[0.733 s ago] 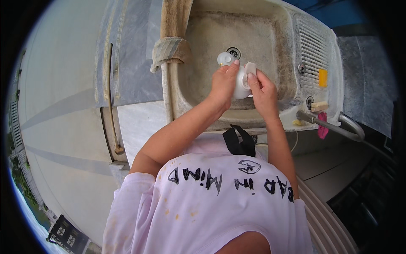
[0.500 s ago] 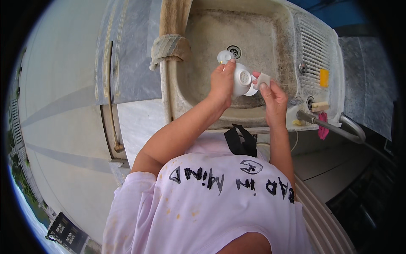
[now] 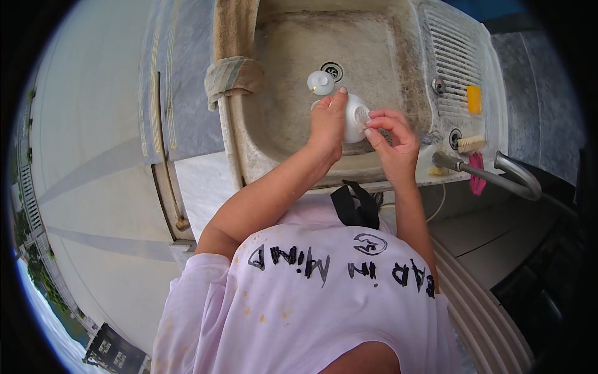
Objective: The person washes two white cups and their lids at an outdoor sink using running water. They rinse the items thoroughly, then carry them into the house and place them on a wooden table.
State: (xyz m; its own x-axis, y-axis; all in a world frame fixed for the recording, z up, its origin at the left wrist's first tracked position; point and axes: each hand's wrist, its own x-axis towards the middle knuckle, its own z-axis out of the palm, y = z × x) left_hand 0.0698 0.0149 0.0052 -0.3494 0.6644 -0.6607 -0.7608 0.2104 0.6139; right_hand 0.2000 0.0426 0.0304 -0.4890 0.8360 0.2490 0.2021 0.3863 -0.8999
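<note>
My left hand (image 3: 326,124) is closed around a small white rounded pot (image 3: 352,129), tilted so its round mouth faces right. A perforated white strainer (image 3: 361,115) shows in that mouth. My right hand (image 3: 396,142) is at the mouth's edge, thumb and fingers bent together in a pinch. What lies between those fingertips is too small to make out. A white lid (image 3: 320,82) with a round knob and a small yellow mark sits in the sink, just beyond my left hand.
The worn stone sink (image 3: 293,37) has a drain (image 3: 332,71) near the lid. A brown cloth (image 3: 233,75) hangs over its left wall. On the ribbed right side are a yellow block (image 3: 474,99), a brush (image 3: 471,144) and a metal faucet (image 3: 492,176) with a pink cloth (image 3: 477,174).
My right hand has come in against the pot's mouth; the flat white piece seen in its fingers before no longer shows. The left hand keeps its hold. The view has shifted slightly.
</note>
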